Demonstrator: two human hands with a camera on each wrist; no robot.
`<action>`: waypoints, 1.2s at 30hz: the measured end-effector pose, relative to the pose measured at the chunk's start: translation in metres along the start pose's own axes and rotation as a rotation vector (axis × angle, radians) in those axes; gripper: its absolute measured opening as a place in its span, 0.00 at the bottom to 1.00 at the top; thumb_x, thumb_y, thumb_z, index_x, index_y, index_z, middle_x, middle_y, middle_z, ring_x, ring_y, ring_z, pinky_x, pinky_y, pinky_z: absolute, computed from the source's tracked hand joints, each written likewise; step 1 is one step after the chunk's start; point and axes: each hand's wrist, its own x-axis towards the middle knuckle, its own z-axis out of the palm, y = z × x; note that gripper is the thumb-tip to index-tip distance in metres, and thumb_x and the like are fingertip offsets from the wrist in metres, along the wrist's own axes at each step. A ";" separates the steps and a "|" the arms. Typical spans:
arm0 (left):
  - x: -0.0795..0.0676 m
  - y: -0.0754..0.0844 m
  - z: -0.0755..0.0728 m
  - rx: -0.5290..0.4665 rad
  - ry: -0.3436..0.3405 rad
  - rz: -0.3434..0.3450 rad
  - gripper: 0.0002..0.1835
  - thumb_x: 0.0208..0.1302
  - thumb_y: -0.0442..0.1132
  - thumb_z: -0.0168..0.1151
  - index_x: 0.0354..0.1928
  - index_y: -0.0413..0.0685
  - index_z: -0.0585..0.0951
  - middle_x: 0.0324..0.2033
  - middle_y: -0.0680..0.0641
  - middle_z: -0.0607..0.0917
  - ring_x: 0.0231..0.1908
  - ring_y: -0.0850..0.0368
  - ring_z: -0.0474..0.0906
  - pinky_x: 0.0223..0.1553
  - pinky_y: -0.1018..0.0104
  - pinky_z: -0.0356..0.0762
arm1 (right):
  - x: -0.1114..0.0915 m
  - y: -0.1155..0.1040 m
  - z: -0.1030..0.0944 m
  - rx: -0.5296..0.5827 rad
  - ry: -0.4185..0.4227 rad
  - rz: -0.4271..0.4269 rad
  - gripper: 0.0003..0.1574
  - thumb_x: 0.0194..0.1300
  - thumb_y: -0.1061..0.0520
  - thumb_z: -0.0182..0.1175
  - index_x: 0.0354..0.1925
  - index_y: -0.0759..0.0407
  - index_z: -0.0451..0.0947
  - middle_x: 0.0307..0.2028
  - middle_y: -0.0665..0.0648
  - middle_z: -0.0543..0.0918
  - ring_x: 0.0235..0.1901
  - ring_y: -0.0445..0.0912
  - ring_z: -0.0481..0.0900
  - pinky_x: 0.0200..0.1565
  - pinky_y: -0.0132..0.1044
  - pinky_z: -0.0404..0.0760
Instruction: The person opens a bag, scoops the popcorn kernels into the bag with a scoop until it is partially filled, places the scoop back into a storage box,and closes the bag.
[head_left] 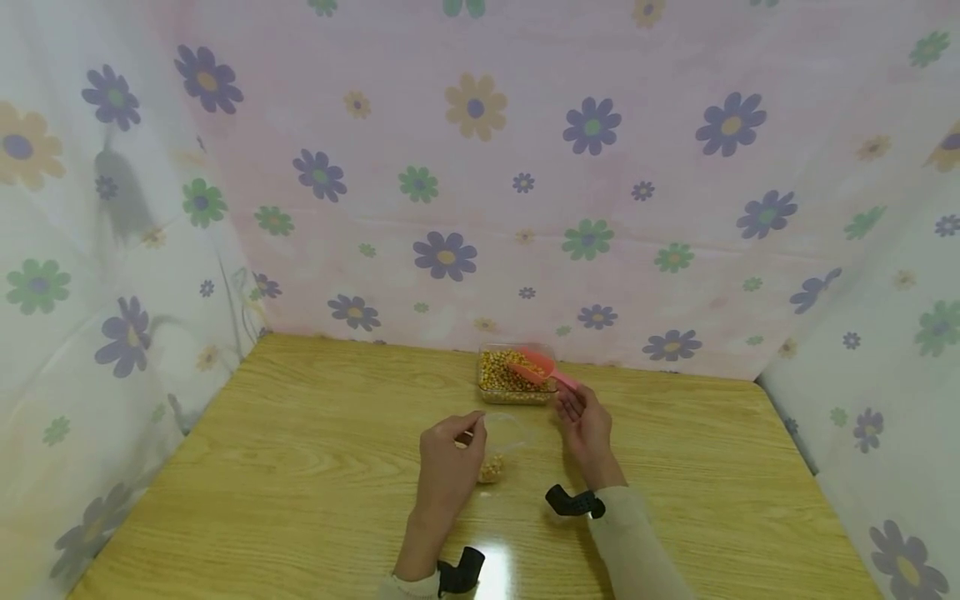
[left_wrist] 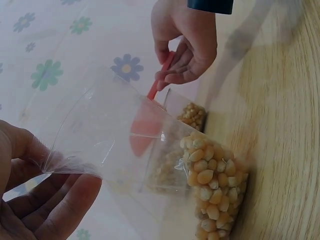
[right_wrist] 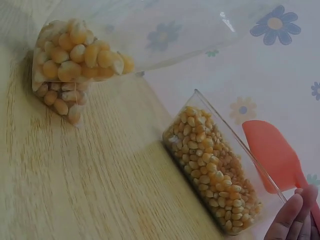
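My left hand (head_left: 450, 458) pinches the upper edge of a clear plastic bag (left_wrist: 115, 130). Corn kernels (left_wrist: 212, 185) fill the bottom of the bag, which stands on the table with its upper part spread open. In my right hand (head_left: 588, 429) is the handle of a red scoop (head_left: 536, 367). The scoop's head is over the glass container (head_left: 517, 397) of corn kernels, overlapping its rim in the head view. From the right wrist view, the scoop (right_wrist: 272, 155) appears just beyond the container's long rim, and kernels (right_wrist: 210, 170) heap inside the container.
The wooden table (head_left: 300, 467) runs back to a flower-printed cloth (head_left: 517, 150) that hangs behind and along both sides. The glass container stands near the table's back edge. Black camera mounts (head_left: 461, 571) are strapped to both wrists.
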 end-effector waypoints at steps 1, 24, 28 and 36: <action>0.000 0.000 0.000 0.000 0.001 0.000 0.09 0.69 0.29 0.63 0.45 0.39 0.90 0.30 0.47 0.88 0.27 0.59 0.83 0.28 0.70 0.82 | 0.000 0.000 0.000 0.008 0.002 0.000 0.20 0.83 0.56 0.44 0.44 0.63 0.82 0.36 0.56 0.91 0.32 0.42 0.85 0.42 0.31 0.85; 0.000 -0.003 0.001 -0.009 -0.009 -0.007 0.10 0.69 0.29 0.62 0.46 0.37 0.89 0.33 0.43 0.90 0.27 0.58 0.82 0.26 0.71 0.81 | -0.023 -0.003 0.004 0.040 -0.013 0.013 0.21 0.82 0.53 0.46 0.39 0.57 0.84 0.35 0.52 0.91 0.30 0.40 0.83 0.41 0.31 0.83; 0.000 -0.003 0.001 -0.009 -0.008 -0.009 0.10 0.69 0.28 0.62 0.46 0.36 0.89 0.33 0.43 0.90 0.27 0.58 0.82 0.27 0.71 0.81 | -0.032 -0.003 0.007 0.057 -0.026 0.020 0.21 0.82 0.53 0.46 0.39 0.56 0.83 0.35 0.52 0.90 0.31 0.40 0.82 0.42 0.31 0.83; 0.001 -0.004 -0.001 -0.022 -0.007 -0.002 0.10 0.69 0.28 0.62 0.46 0.35 0.89 0.33 0.43 0.90 0.27 0.57 0.83 0.28 0.70 0.82 | -0.050 -0.002 0.013 0.092 -0.081 0.026 0.24 0.83 0.53 0.45 0.37 0.58 0.85 0.34 0.53 0.90 0.32 0.41 0.82 0.42 0.32 0.83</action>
